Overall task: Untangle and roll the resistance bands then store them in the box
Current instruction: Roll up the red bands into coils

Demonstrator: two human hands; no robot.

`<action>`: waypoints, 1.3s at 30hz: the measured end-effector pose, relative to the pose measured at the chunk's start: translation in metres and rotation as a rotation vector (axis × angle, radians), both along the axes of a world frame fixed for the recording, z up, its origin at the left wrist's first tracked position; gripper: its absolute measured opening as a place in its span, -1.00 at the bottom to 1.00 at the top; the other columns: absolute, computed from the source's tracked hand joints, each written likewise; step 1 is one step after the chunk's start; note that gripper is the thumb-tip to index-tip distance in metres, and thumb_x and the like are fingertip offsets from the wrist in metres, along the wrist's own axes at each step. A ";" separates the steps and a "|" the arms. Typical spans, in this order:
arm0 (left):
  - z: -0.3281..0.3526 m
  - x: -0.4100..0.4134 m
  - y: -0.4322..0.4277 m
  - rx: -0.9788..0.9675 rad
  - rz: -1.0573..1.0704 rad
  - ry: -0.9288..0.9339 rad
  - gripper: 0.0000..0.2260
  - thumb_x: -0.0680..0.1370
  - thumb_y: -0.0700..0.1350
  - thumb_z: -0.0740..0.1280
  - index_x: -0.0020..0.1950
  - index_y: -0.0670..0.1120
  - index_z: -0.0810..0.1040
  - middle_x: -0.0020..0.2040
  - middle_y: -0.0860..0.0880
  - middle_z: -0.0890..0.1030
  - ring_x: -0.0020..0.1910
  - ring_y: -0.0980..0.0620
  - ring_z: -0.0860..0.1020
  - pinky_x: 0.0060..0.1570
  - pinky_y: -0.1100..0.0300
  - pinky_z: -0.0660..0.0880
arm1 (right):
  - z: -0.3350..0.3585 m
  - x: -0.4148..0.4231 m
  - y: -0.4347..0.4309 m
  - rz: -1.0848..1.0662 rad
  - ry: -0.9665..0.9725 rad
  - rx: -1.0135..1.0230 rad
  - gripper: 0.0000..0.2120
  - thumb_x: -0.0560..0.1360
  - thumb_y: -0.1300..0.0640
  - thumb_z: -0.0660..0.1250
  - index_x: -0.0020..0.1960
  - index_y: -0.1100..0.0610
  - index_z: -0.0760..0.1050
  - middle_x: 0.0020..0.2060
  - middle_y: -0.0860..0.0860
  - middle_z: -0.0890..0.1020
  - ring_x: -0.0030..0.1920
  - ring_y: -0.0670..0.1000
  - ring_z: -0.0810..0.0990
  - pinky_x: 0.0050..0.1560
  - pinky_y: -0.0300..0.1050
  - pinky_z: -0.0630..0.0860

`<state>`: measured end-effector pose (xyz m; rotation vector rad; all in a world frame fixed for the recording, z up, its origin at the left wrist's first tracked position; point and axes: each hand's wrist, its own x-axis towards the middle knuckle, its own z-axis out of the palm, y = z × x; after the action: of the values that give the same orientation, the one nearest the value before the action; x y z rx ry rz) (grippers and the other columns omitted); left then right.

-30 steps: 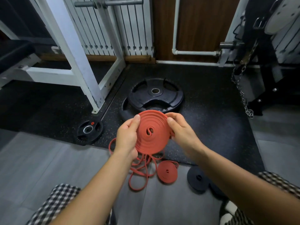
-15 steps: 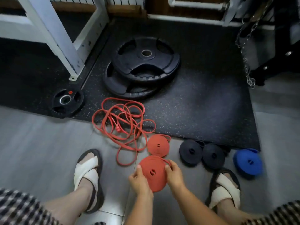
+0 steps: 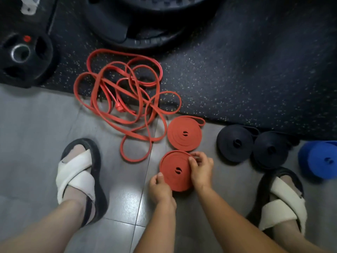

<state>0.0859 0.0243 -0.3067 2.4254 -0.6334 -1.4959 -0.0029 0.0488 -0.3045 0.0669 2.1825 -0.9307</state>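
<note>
Head view: red rolled band [image 3: 173, 178] flat, round face up; left hand [image 3: 160, 189], right hand [image 3: 201, 170] fingers pinching its rim.

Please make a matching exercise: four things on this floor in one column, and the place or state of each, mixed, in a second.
1 near red roll
2 tangled red bands
3 blue roll
4 small weight plate

A far right edge
B upper left, on the mat
C gripped by left hand and right hand
D loose, across mat and tiles

Pairs: 1-C, 2-D, 3-A, 4-B
</note>
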 end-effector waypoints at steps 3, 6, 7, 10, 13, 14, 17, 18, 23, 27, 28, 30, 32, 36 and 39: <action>0.005 -0.010 0.009 -0.015 0.071 -0.016 -0.86 0.59 -0.20 0.21 0.11 -0.21 0.45 0.05 -0.24 0.56 -0.14 -0.07 0.47 -0.19 0.09 0.48 | -0.004 -0.006 -0.002 0.062 0.049 0.069 -0.87 0.48 0.25 0.33 0.01 0.20 0.57 -0.05 0.13 0.50 -0.04 0.12 0.54 0.09 -0.11 0.41; 0.014 -0.013 0.006 -0.012 0.116 0.007 -0.94 0.58 -0.27 0.20 -0.07 -0.15 0.38 -0.13 -0.10 0.48 -0.22 -0.08 0.45 -0.38 0.17 0.43 | -0.004 -0.006 -0.005 0.102 0.092 0.138 -0.85 0.48 0.19 0.33 0.04 0.15 0.55 0.00 0.13 0.56 0.03 0.13 0.54 0.08 -0.04 0.42; 0.014 -0.012 0.004 -0.001 0.102 0.010 -0.86 0.58 -0.28 0.20 -0.16 -0.12 0.37 -0.20 -0.09 0.47 -0.29 -0.06 0.44 -0.39 0.17 0.43 | -0.004 -0.006 -0.005 0.101 0.103 0.148 -0.86 0.47 0.18 0.34 0.03 0.12 0.52 -0.03 0.11 0.56 0.03 0.14 0.54 0.06 -0.02 0.43; 0.008 -0.008 0.001 0.019 0.030 -0.007 -0.75 0.55 -0.28 0.25 -0.27 -0.04 0.33 -0.29 -0.09 0.45 -0.41 0.01 0.41 -0.31 0.09 0.50 | -0.002 -0.008 -0.007 0.124 0.124 0.177 -0.88 0.45 0.16 0.36 -0.07 0.08 0.43 -0.11 0.08 0.55 0.01 0.17 0.53 0.04 0.02 0.42; 0.010 -0.008 0.000 0.006 -0.053 -0.030 -0.78 0.54 -0.20 0.29 -0.25 0.01 0.36 -0.16 -0.16 0.52 -0.28 -0.07 0.50 -0.10 -0.05 0.57 | 0.000 -0.012 -0.006 0.236 0.176 0.268 -0.83 0.45 0.14 0.37 0.01 0.16 0.49 0.02 0.15 0.50 0.15 0.18 0.42 0.19 0.02 0.34; 0.011 -0.007 -0.001 -0.019 -0.120 -0.046 -0.85 0.53 -0.16 0.31 -0.18 0.05 0.41 -0.04 -0.18 0.54 -0.14 -0.13 0.54 0.00 -0.07 0.55 | 0.001 -0.014 -0.006 0.236 0.179 0.254 -0.80 0.44 0.15 0.38 0.02 0.18 0.48 0.04 0.16 0.48 0.15 0.19 0.43 0.21 0.04 0.35; 0.018 -0.008 -0.002 -0.066 -0.571 -0.165 -0.60 0.54 -0.14 0.30 0.36 0.05 0.36 0.25 -0.17 0.36 0.19 -0.21 0.44 0.19 0.07 0.36 | 0.001 -0.012 -0.001 0.270 0.209 0.143 -0.77 0.41 0.23 0.39 0.04 0.20 0.46 0.00 0.16 0.48 0.07 0.21 0.50 0.16 0.13 0.41; 0.022 -0.009 -0.002 -0.105 -0.734 -0.197 -0.50 0.54 -0.13 0.30 0.45 0.09 0.26 0.29 -0.16 0.30 0.22 -0.19 0.42 0.22 0.08 0.34 | 0.002 -0.010 0.001 0.316 0.218 0.124 -0.77 0.42 0.26 0.38 0.06 0.20 0.46 0.00 0.17 0.49 0.06 0.21 0.50 0.15 0.12 0.41; 0.022 -0.014 -0.006 -0.094 -1.163 -0.256 -0.43 0.57 -0.06 0.23 0.50 0.21 0.04 0.46 -0.07 0.13 0.39 -0.08 0.21 0.28 0.09 0.29 | 0.001 -0.003 0.009 0.442 0.256 0.154 -0.66 0.44 0.27 0.33 0.21 0.20 0.42 0.08 0.18 0.46 0.13 0.18 0.46 0.18 0.09 0.39; 0.024 -0.018 -0.020 -0.132 -1.217 -0.313 -0.47 0.55 -0.05 0.27 0.47 0.15 0.16 0.44 -0.06 0.15 0.38 -0.06 0.21 0.26 0.10 0.32 | 0.000 -0.009 0.007 0.473 0.237 0.172 -0.63 0.43 0.24 0.35 0.22 0.18 0.41 0.09 0.17 0.43 0.15 0.19 0.44 0.20 0.08 0.38; 0.026 -0.019 -0.021 -0.159 -1.217 -0.311 -0.48 0.53 -0.05 0.29 0.46 0.12 0.21 0.43 -0.08 0.18 0.37 -0.07 0.23 0.25 0.09 0.32 | 0.002 -0.009 0.005 0.459 0.235 0.164 -0.63 0.42 0.24 0.35 0.21 0.19 0.41 0.09 0.18 0.43 0.14 0.20 0.45 0.20 0.09 0.37; 0.029 -0.017 -0.026 -0.336 -1.153 -0.307 -0.51 0.48 -0.10 0.36 0.39 0.03 0.36 0.34 -0.14 0.31 0.31 -0.14 0.32 0.20 0.02 0.36 | 0.005 -0.008 0.003 0.404 0.250 0.120 -0.64 0.42 0.25 0.36 0.19 0.22 0.41 0.06 0.18 0.44 0.11 0.21 0.47 0.19 0.10 0.38; 0.033 -0.013 -0.042 -0.542 -1.042 -0.386 -0.53 0.40 -0.16 0.45 0.29 -0.06 0.47 0.22 -0.18 0.43 0.20 -0.21 0.40 0.13 -0.03 0.38 | 0.008 -0.007 0.000 0.357 0.284 0.061 -0.66 0.42 0.27 0.36 0.18 0.23 0.42 0.04 0.19 0.45 0.06 0.21 0.49 0.16 0.11 0.40; 0.026 0.002 -0.083 -0.264 -1.113 -0.537 -0.57 0.48 -0.03 0.38 0.31 -0.08 0.39 0.28 -0.10 0.42 0.30 -0.12 0.33 0.23 0.02 0.24 | 0.016 -0.011 -0.013 0.315 0.289 -0.067 -0.72 0.45 0.30 0.33 0.14 0.23 0.43 -0.01 0.12 0.41 -0.03 0.20 0.51 0.13 0.12 0.43; 0.019 0.013 -0.085 -0.163 -1.285 -0.536 -0.73 0.52 -0.07 0.31 0.21 -0.03 0.45 0.23 -0.05 0.47 0.26 -0.08 0.38 0.19 0.06 0.26 | 0.027 -0.017 -0.025 0.305 0.241 -0.146 -0.77 0.48 0.27 0.31 0.13 0.19 0.43 0.00 0.03 0.39 -0.07 0.08 0.51 0.12 0.04 0.44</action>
<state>0.0993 -0.0606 -0.2876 2.2597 -2.6144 -0.8548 -0.0194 0.0237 -0.2774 -0.4571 2.2503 -0.9555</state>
